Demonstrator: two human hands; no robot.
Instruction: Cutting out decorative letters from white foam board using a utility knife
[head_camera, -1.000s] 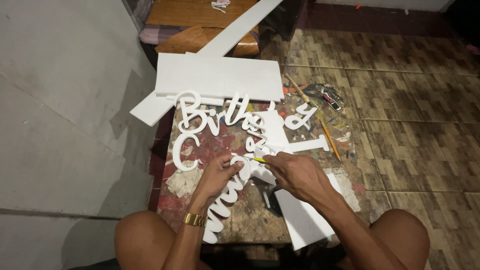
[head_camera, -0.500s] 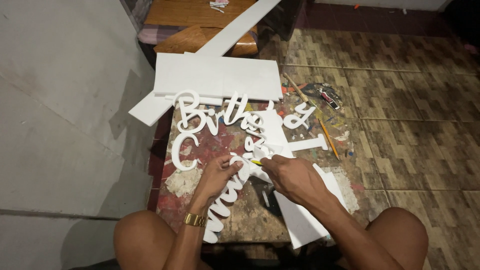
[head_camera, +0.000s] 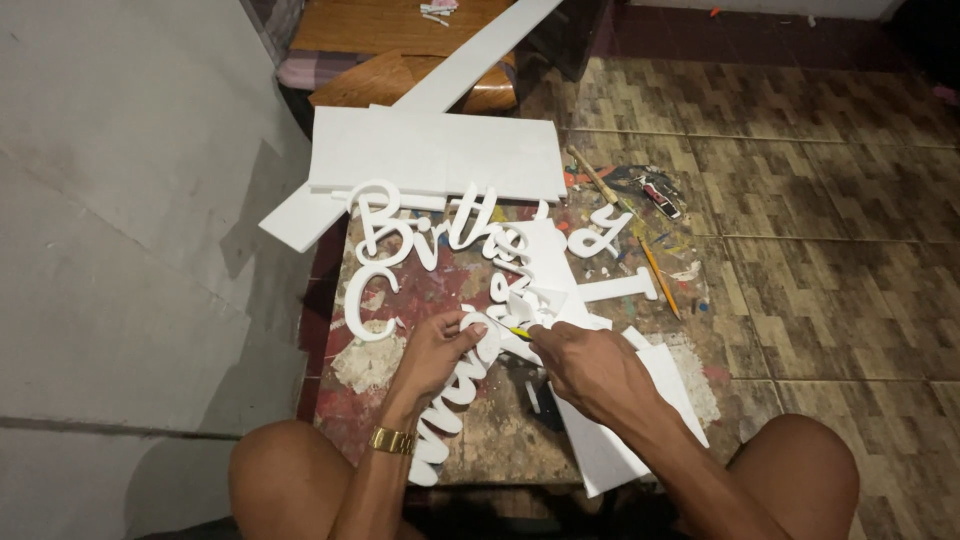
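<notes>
Two bare hands work at the near middle of a paint-stained table. The left hand presses flat, fingers spread, on white foam script lettering; the right hand has its grip closed on a yellow-handled cutter, tip at the foam. Judged step: trimming a letter's contour; the next move calls for a steady draw along the curve, the foam held still. Compared with a second ago, both hands sit almost unchanged, the cutter slightly advanced. Beyond lie more cut letters, a pencil and stacked foam sheets.
</notes>
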